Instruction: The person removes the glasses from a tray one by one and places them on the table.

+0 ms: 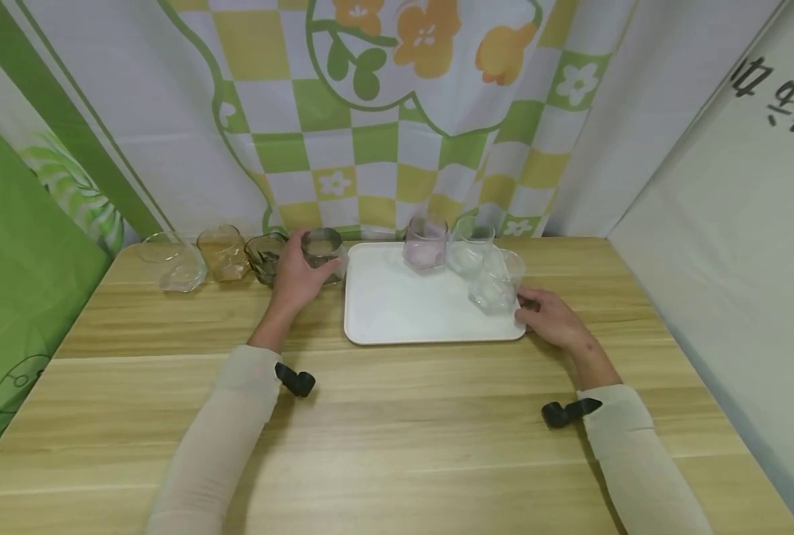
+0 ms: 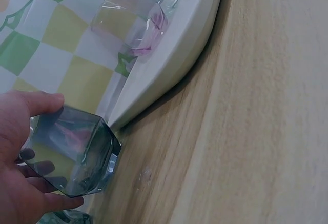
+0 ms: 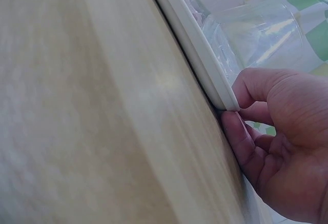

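My left hand (image 1: 299,273) grips a smoky grey glass (image 2: 77,149), thumb on one side and fingers round the other. This glass is beside the left end of a white tray (image 1: 404,308). At the tray's right end, my right hand (image 1: 552,318) pinches the rim (image 3: 225,98), with one digit over it and another under. On the tray are a pale pink glass (image 1: 426,249) and two clear glasses, one farther back (image 1: 467,256) and one near the right edge (image 1: 494,290).
Left of my left hand, a dark grey-green glass (image 1: 262,260), an amber glass (image 1: 224,256) and a clear glass (image 1: 183,271) stand in a row along the back of the wooden table (image 1: 410,438). A checkered curtain (image 1: 377,148) hangs right behind them.
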Tool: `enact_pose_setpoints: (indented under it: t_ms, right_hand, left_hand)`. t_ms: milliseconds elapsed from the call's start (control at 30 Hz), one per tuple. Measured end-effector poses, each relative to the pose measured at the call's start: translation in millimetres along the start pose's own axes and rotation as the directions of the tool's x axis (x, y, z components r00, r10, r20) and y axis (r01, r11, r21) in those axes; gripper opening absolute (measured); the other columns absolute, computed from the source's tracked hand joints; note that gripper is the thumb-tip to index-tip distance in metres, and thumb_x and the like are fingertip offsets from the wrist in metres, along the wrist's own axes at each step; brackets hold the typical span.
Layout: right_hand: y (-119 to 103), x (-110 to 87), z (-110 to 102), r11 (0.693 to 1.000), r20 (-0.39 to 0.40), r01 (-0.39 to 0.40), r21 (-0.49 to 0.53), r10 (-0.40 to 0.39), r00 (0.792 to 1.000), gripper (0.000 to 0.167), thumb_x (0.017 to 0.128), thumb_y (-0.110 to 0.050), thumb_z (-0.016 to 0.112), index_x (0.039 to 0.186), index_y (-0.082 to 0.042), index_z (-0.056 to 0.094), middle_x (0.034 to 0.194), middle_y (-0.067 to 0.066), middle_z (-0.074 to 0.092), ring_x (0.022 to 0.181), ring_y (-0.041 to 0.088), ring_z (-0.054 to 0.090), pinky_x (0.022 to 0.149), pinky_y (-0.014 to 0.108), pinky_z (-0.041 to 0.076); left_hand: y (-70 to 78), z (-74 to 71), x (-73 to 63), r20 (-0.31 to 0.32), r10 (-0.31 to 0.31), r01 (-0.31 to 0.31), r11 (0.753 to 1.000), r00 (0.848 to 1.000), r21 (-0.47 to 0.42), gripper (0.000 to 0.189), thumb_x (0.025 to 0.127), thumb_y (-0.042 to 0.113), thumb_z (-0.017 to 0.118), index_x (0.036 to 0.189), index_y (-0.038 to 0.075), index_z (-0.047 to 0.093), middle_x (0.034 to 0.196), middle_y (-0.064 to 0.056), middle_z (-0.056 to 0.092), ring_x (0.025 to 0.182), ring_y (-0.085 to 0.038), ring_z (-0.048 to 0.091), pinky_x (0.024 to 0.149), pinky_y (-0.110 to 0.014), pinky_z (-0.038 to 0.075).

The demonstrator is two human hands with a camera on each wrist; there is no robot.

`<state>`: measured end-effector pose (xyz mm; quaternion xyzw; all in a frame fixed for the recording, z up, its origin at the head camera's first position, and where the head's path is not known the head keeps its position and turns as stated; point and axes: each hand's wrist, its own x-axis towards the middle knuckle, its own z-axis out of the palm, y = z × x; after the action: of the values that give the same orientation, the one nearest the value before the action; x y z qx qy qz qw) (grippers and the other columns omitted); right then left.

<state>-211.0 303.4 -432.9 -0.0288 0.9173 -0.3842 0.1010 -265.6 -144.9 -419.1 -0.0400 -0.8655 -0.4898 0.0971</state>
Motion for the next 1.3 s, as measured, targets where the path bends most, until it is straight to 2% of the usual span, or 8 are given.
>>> enact_pose_setpoints:
  t_ms: [233, 533, 733, 967, 1067, 1200, 1300]
  right_hand:
    - [0, 0.3, 0, 1.000, 0.006, -0.007, -0.010, 0.007, 1.000, 0.064, 0.098, -0.015, 0.058, 0.156, 0.004, 0.037, 0.152, 0.029, 0.042, 0.126, 0.039, 0.044, 0.110, 0.056, 0.033]
    - [0, 0.6, 0, 1.000, 0.004, -0.001, -0.013, 0.001, 1.000, 0.064, 0.097, -0.014, 0.058, 0.155, 0.005, 0.038, 0.148, 0.028, 0.045, 0.118, 0.036, 0.048, 0.101, 0.050, 0.039]
    - [0, 0.3, 0, 1.000, 0.001, -0.006, -0.010, 0.006, 1.000, 0.063, 0.097, -0.014, 0.058, 0.155, 0.004, 0.039, 0.150, 0.028, 0.044, 0.120, 0.036, 0.048, 0.104, 0.051, 0.038]
    - [-1, 0.2, 1, 1.000, 0.000, 0.004, 0.004, -0.004, 1.000, 0.063, 0.097, -0.013, 0.058, 0.155, 0.004, 0.038, 0.148, 0.028, 0.046, 0.118, 0.036, 0.049, 0.102, 0.050, 0.039]
    - [0, 1.0, 1, 1.000, 0.005, 0.001, 0.007, -0.001, 1.000, 0.064, 0.097, -0.013, 0.058, 0.155, 0.004, 0.038, 0.148, 0.028, 0.046, 0.118, 0.036, 0.049, 0.103, 0.050, 0.039]
    - [1, 2.0, 0, 1.000, 0.009, -0.006, 0.005, 0.006, 1.000, 0.064, 0.097, -0.015, 0.058, 0.156, 0.003, 0.037, 0.149, 0.028, 0.045, 0.121, 0.038, 0.048, 0.106, 0.052, 0.037]
    - [0, 1.8, 0, 1.000, 0.008, -0.012, 0.010, 0.012, 1.000, 0.065, 0.098, -0.015, 0.057, 0.156, 0.003, 0.037, 0.151, 0.028, 0.043, 0.125, 0.039, 0.046, 0.109, 0.056, 0.034]
  left_hand:
    - [-0.6, -0.2, 0.5, 0.015, -0.005, 0.005, 1.000, 1.000, 0.002, 0.085, 0.093, 0.032, 0.077, 0.155, -0.004, 0.030, 0.148, -0.027, 0.043, 0.136, -0.045, 0.041, 0.112, -0.057, 0.034]
    - [-0.5, -0.9, 1.4, 0.045, -0.030, 0.029, 0.999, 0.999, 0.019, 0.088, 0.094, 0.034, 0.075, 0.158, -0.002, 0.025, 0.152, -0.026, 0.039, 0.140, -0.045, 0.038, 0.114, -0.058, 0.031]
    - [1.3, 0.0, -0.1, 0.028, -0.013, 0.012, 0.999, 1.000, 0.033, 0.088, 0.094, 0.032, 0.075, 0.158, -0.003, 0.025, 0.153, -0.028, 0.038, 0.141, -0.046, 0.036, 0.115, -0.058, 0.029]
    - [9.9, 4.4, -2.2, -0.020, 0.045, -0.044, 0.997, 0.999, 0.058, 0.081, 0.095, 0.028, 0.072, 0.158, 0.001, 0.029, 0.159, -0.022, 0.032, 0.145, -0.041, 0.032, 0.117, -0.055, 0.028]
    - [16.4, 7.1, -3.5, -0.039, 0.090, -0.087, 0.995, 0.995, 0.057, 0.070, 0.096, 0.027, 0.071, 0.153, 0.004, 0.039, 0.158, -0.018, 0.034, 0.143, -0.039, 0.035, 0.114, -0.055, 0.033]
    - [25.9, 11.3, -5.6, -0.065, 0.179, -0.175, 0.982, 0.982, 0.071, 0.050, 0.096, 0.023, 0.071, 0.140, 0.005, 0.055, 0.151, -0.016, 0.043, 0.139, -0.037, 0.040, 0.111, -0.054, 0.037]
    - [32.6, 15.0, -6.4, -0.064, 0.240, -0.235, 0.968, 0.969, 0.086, 0.042, 0.097, 0.021, 0.071, 0.133, 0.004, 0.060, 0.145, -0.017, 0.049, 0.138, -0.038, 0.041, 0.111, -0.054, 0.036]
